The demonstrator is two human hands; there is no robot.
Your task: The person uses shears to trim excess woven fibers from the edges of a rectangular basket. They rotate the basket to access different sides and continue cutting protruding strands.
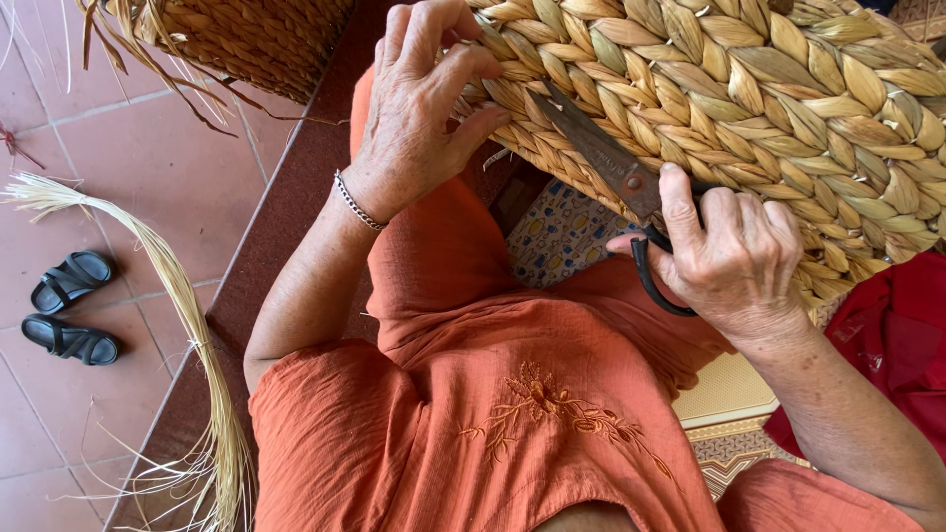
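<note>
The woven basket [749, 108] of braided straw-coloured fibre runs off the top and right edges, so its full shape cannot be made out, and the tips of the scissors [601, 153] lie flat against its weave, hard to tell from the plaits. The left hand [419, 108] rests on the basket's edge, fingers [463, 64] curled and pressed onto the braids. The right hand [734, 256] is closed around the scissors' black handles, thumb along the pivot, blades together. Below lies an orange embroidered garment [493, 394] over the lap. To the left, a red tiled floor [148, 177] carries a bundle of pale fibre strands [187, 315], a pair of black sandals [71, 307], and a second basket [256, 39] cut off at the top.
</note>
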